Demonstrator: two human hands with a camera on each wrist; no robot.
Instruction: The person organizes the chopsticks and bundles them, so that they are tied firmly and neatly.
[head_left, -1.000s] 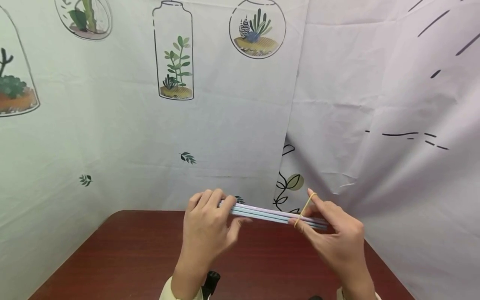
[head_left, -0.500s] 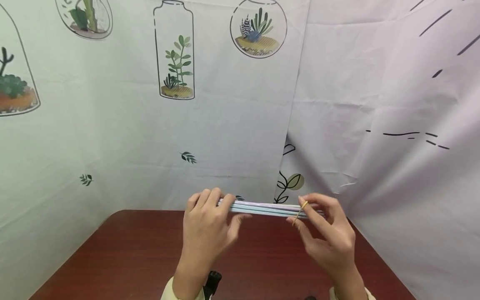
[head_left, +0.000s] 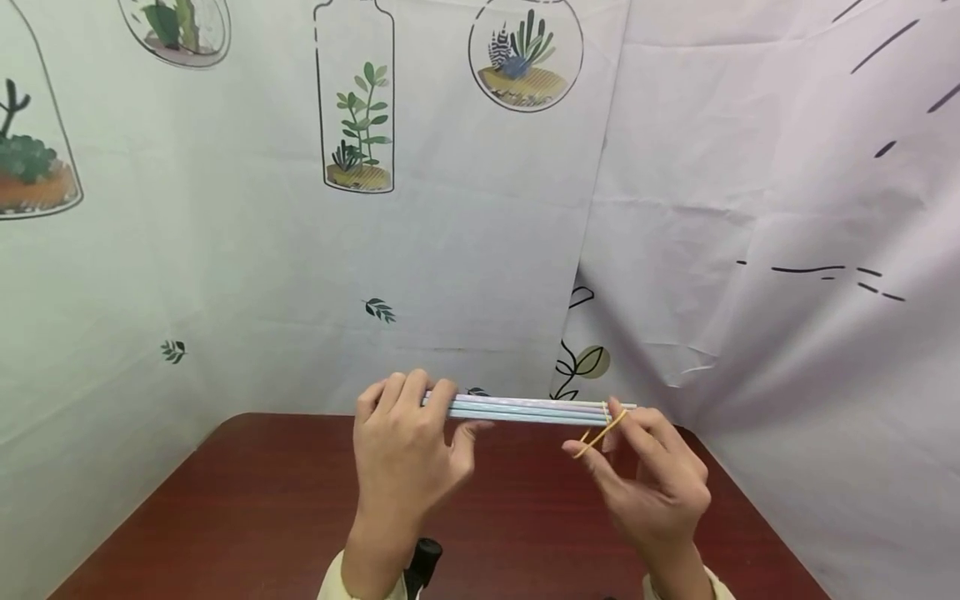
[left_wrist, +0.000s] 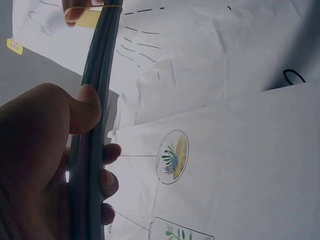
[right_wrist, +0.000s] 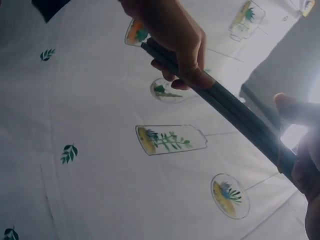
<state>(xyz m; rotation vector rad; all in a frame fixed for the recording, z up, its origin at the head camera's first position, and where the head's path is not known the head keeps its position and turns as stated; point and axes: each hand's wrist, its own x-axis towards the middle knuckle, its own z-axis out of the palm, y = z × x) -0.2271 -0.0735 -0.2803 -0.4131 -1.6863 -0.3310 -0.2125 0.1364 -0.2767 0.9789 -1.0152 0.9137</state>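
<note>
My left hand (head_left: 405, 454) grips one end of a bundle of slim pale blue and lilac sticks (head_left: 525, 410), held level above the table. In the left wrist view the thumb lies along the sticks (left_wrist: 95, 130) and fingertips curl round their far side. At the bundle's other end, a yellow rubber band (head_left: 600, 435) loops around the sticks. My right hand (head_left: 660, 483) stretches a loop of this band between forefinger and thumb, just below the sticks. The right wrist view shows the band close to the right fingers, which partly hide that end.
A reddish-brown table (head_left: 300, 483) lies beneath both hands. White cloth (head_left: 465, 250) printed with plants in jars hangs behind and at both sides. A black object (head_left: 424, 560) shows beside the left wrist.
The right fingers have shifted the rubber band; part of it now circles the sticks, with another loop stretched below. The bundle has tilted to nearly level. The left hand keeps its grip.
</note>
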